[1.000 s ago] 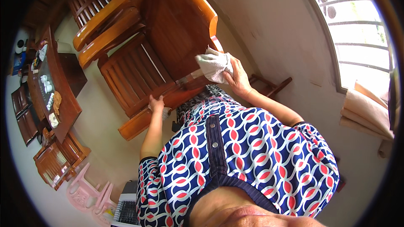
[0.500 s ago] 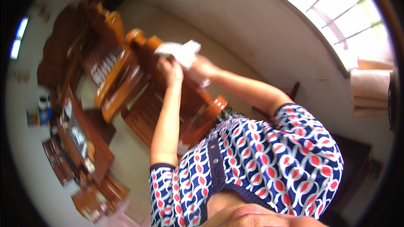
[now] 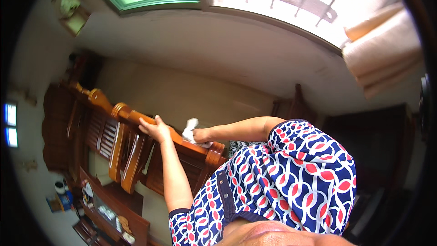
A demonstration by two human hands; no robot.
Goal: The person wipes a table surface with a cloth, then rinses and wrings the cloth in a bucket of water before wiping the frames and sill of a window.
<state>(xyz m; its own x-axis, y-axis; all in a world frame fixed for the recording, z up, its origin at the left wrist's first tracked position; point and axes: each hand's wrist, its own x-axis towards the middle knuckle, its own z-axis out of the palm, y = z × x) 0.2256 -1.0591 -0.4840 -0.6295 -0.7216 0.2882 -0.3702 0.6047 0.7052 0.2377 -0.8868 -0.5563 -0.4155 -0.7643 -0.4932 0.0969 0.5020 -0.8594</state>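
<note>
A polished brown wooden chair (image 3: 136, 118) stands before me, its back's top rail running from the left toward my body. My left hand (image 3: 157, 130) rests on that rail, fingers stretched and thumb apart, with no cloth in it. Farther right, my right hand (image 3: 200, 135) is closed around a crumpled white cloth (image 3: 189, 132), which lies against the rail. Part of the cloth sticks up past the fingers, and some shows beneath the hand. The fingertips of the right hand are hidden by the cloth.
A wooden table (image 3: 136, 221) with small items is at the lower left. Behind the chair runs a pale wall (image 3: 218, 41) under a barred window (image 3: 291, 0). A beige curtain (image 3: 382, 50) hangs at the right, above dark furniture (image 3: 373, 136).
Both hands were together at the white cloth. The left hand has let go and moved onto the rail; the right keeps the cloth, now down at the rail. The view has turned toward the window.
</note>
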